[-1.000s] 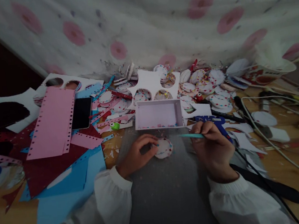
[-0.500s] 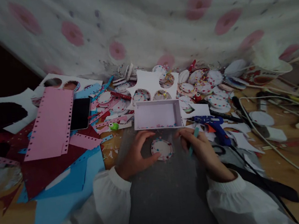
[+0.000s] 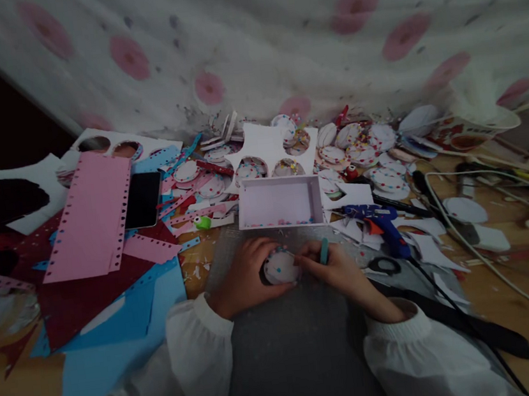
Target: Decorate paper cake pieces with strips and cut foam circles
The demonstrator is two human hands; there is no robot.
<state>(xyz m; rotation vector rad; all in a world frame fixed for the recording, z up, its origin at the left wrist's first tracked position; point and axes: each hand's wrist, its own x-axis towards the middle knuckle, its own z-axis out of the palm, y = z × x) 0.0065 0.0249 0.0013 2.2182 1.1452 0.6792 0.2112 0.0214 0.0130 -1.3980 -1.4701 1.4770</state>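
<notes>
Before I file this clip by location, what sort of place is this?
Likely a craft worktable, though I cannot tell whether at home or in a workshop: there's a blue glue gun, white card with round cutouts and a small dotted disc being worked on.

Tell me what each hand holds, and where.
Left hand: the dotted disc, by its rim. Right hand: the teal tool, below its protruding upper end.

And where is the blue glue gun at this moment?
In the head view, the blue glue gun lies to the right of the white box, just beyond the right hand.
</notes>
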